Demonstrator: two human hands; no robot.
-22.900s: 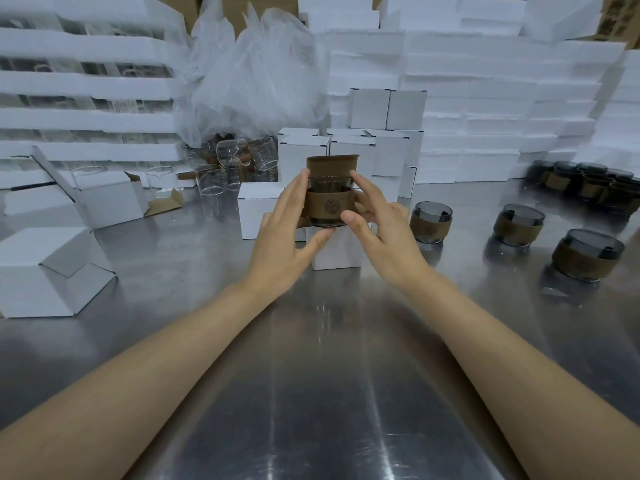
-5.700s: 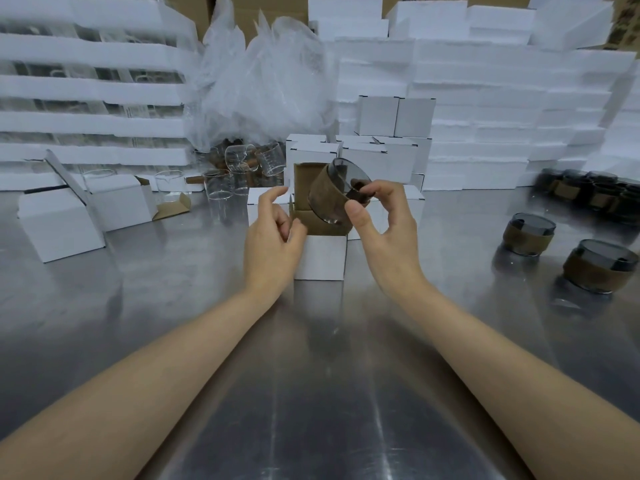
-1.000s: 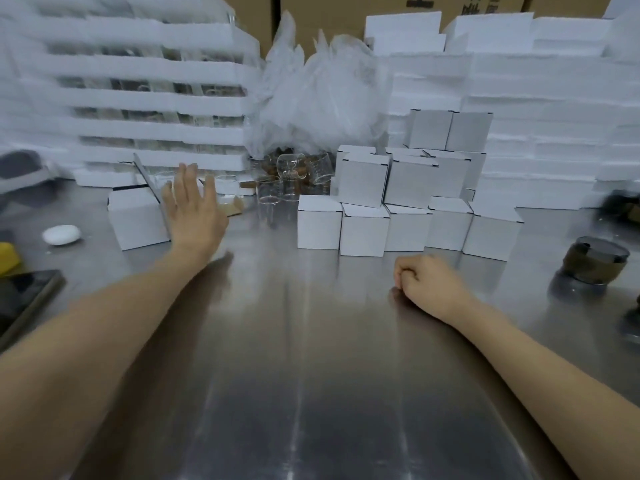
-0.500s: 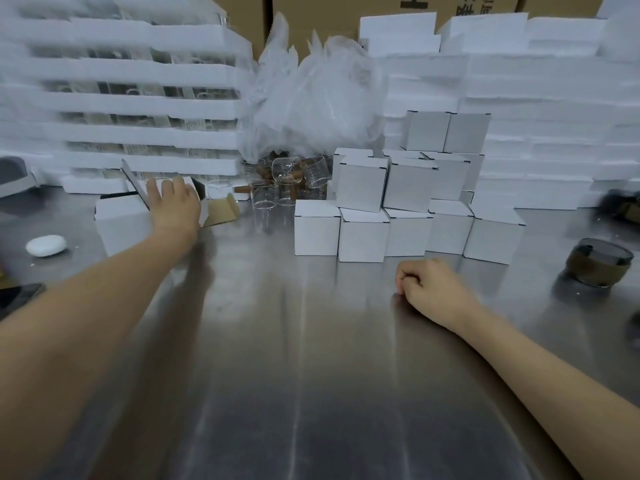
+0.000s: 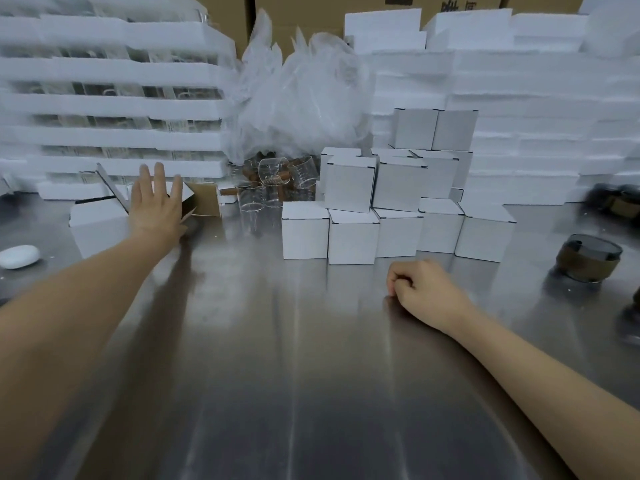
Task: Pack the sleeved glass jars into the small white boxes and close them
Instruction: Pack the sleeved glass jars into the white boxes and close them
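My left hand (image 5: 156,206) reaches far left with its fingers straight, over an open small white box (image 5: 202,202) whose brown flap shows beside it. Whether it touches the box I cannot tell. Another white box (image 5: 95,225) sits just left of that hand. My right hand (image 5: 420,289) rests on the steel table as a loose fist and holds nothing. A pile of closed white boxes (image 5: 349,237) stands ahead at centre. One sleeved glass jar (image 5: 587,258) with a brown band stands at the right.
Bare clear glass jars (image 5: 251,199) cluster behind the open box, under a crumpled plastic bag (image 5: 301,98). Foam trays (image 5: 110,109) are stacked along the back. A white oval object (image 5: 19,256) lies at the far left. More sleeved jars (image 5: 620,202) blur at the right edge.
My left hand has slid a little right and settled over the open box. The right fist has stayed where it was.
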